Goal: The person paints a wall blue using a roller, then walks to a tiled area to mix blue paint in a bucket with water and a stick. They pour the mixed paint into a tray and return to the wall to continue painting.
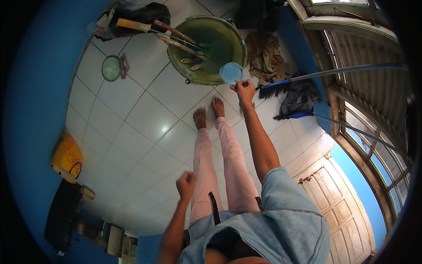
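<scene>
My right hand (244, 89) grips the rim of a small light-blue plastic cup or dipper (231, 73), which is over the near right edge of a round green tub (171, 62). Dark greenish water fills the tub, and a few small yellowish things (195, 67) show in it. Several paintbrushes or sticks (176, 42), one with a yellow handle (133, 25), lean out over its left side. Lower down, my left hand (186, 184) is curled beside my left leg, with no object visible in it; its fingers are slightly blurred.
Crumpled brown cloth (267, 57) lies right of the tub. Two brooms with blue heads (301, 115) and a dark cloth (298, 99) are by the window wall. A round green lid or dish (111, 68) is on the tiles at left, a black plastic bag (141, 16) behind. A yellow bag (67, 158) sits along the left wall.
</scene>
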### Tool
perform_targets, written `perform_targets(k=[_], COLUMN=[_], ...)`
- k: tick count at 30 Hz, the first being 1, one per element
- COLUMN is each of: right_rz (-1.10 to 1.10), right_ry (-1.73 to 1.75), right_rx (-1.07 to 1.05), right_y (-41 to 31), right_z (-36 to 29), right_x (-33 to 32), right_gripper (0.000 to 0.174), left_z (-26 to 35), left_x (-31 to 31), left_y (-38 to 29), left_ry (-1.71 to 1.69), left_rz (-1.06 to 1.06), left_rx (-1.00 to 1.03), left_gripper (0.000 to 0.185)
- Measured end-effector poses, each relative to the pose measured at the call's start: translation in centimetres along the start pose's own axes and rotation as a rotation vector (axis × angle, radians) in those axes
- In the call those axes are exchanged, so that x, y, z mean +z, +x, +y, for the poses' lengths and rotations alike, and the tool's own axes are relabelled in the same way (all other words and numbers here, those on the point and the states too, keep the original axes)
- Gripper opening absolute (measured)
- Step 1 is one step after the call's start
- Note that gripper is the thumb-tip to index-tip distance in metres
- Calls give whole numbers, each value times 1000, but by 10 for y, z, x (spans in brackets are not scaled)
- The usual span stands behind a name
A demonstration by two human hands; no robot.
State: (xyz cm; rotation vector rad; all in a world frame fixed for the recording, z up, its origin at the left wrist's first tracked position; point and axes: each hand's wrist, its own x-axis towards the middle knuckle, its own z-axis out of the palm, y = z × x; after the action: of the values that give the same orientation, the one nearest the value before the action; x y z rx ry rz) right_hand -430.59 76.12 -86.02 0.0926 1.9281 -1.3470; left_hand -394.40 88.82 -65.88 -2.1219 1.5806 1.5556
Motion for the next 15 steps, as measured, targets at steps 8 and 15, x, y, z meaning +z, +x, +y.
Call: perform_targets(k=[8,15], right_rz=[-71,-116], right_ry=[80,117], right_rx=[24,58], right_y=[0,11], right_z=[-13,-11], right_x=[-6,-21], right_gripper=[16,16], left_z=[148,229], left_x=[3,-3], left_y=[322,465], left_ry=[466,1010], left_rz=[55,207], left_rx=[579,950], left_gripper=[28,18])
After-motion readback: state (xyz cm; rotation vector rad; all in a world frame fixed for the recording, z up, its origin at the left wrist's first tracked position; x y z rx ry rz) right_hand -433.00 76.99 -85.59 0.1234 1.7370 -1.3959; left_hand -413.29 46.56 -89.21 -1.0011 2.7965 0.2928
